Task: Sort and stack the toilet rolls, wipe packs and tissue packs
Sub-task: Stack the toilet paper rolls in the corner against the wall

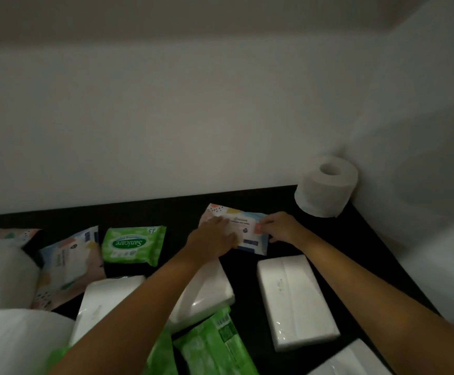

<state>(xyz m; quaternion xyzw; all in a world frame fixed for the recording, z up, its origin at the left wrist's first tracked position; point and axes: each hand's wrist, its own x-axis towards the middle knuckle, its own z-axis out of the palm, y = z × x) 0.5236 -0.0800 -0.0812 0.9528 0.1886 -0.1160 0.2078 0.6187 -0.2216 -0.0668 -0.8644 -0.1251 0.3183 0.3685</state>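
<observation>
The pastel wipe pack [243, 226] is located toward the rear of the dark counter [315, 239], near the white wall [193, 131], and is contacted by both grips.

The left grip [215, 234] is laid palm-down over the left part of the pack, with the fingers extended flat across its top face. Whether the thumb is tucked under the near edge cannot be told. The right grip [280, 227] is closed narrowly on the right end of the pack, with the fingers curled against that edge. Both forearms are extended from the lower edge of the view.

One toilet roll [326, 185] is stood on end in the rear right corner, just beside the wall and apart from the held pack.

A green wipe pack [133, 244] marked "Sanicare" is laid flat to the left of the left grip. A second pastel pack [68, 263] is positioned further left, tilted.

A white tissue pack [296, 299] is laid in front of the held pack, between the forearms. A second tissue pack [206, 290] is partly covered by the left forearm, and a third tissue pack [101, 301] is placed beside it.

Two further green packs [209, 345] are overlapped at the near edge. Two more rolls [4, 274] are seen at the far left, blurred.
</observation>
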